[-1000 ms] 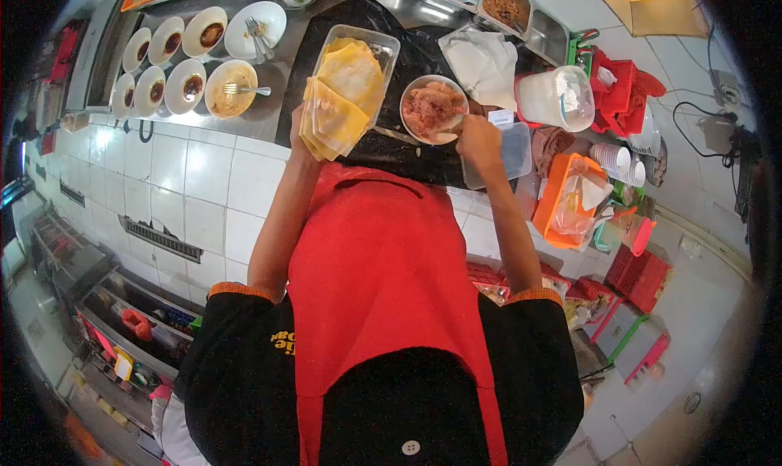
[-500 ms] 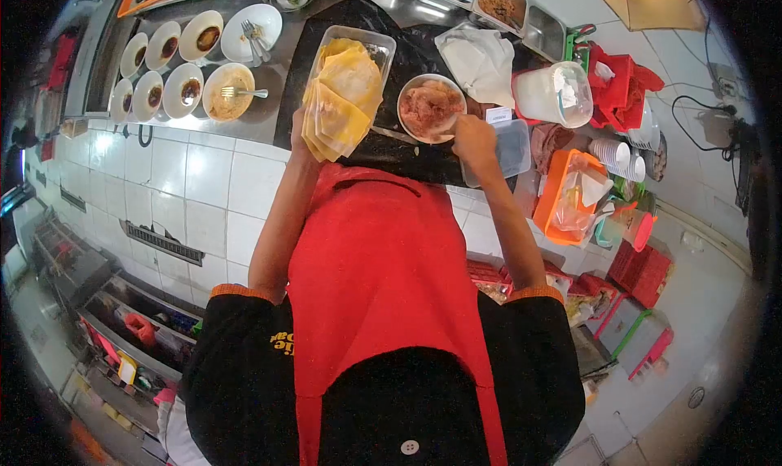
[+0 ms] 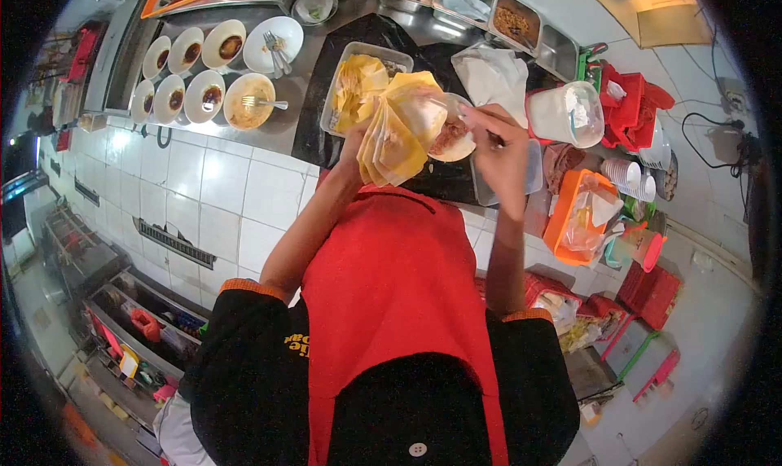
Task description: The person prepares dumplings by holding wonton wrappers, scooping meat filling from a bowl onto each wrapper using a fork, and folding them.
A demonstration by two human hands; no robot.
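Observation:
My left hand (image 3: 352, 150) grips a fanned stack of yellow wonton wrappers (image 3: 401, 132) from below and holds it out over the counter. Part of the stack overlaps a white bowl of pinkish minced filling (image 3: 450, 137). My right hand (image 3: 501, 152) is over the bowl's right side, fingers bent together. What those fingers hold, if anything, is too blurred to make out. Behind my left hand, more yellow wrappers (image 3: 358, 83) lie in a clear plastic container (image 3: 327, 112).
Several white bowls with dark sauce (image 3: 221, 46) stand at the left, beside a plate with forks (image 3: 281, 38). White sheets (image 3: 493, 75), a white tub (image 3: 566, 112) and an orange basket (image 3: 562, 238) are at the right. Metal food pans (image 3: 517, 22) line the back.
My left hand has moved right with the wrapper stack, leaving some wrappers in the container. My right hand has shifted from the bowl's rim to above its right side.

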